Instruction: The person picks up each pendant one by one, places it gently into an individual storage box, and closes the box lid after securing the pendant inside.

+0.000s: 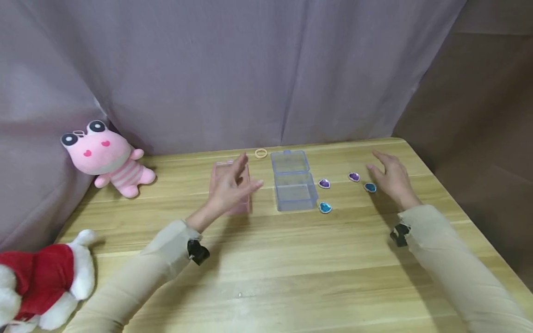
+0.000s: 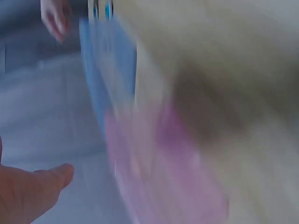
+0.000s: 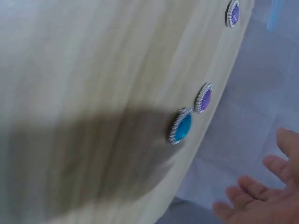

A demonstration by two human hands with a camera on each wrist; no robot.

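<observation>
My left hand (image 1: 226, 190) hovers over a pink see-through box (image 1: 242, 206), fingers extended and holding nothing; it hides part of that box. Beside it, a blue see-through box (image 1: 296, 190) lies with its lid folded back. Near its right side are a purple heart-shaped gem (image 1: 324, 183) and a blue one (image 1: 325, 207), both with silvery beaded rims. Farther right lie another purple gem (image 1: 354, 176) and another blue gem (image 3: 181, 126). Just right of these, my right hand (image 1: 393, 179) is held above the table, fingers loosely extended and nothing in them. Motion blurs the left wrist view.
A cream-coloured ring (image 1: 261, 153) lies near the table's back edge. On the left sit a pink frog plush (image 1: 109, 155) and, closer, a white plush in red clothing (image 1: 46, 277). Grey curtain (image 1: 216, 69) hangs behind the wooden table (image 1: 283, 273).
</observation>
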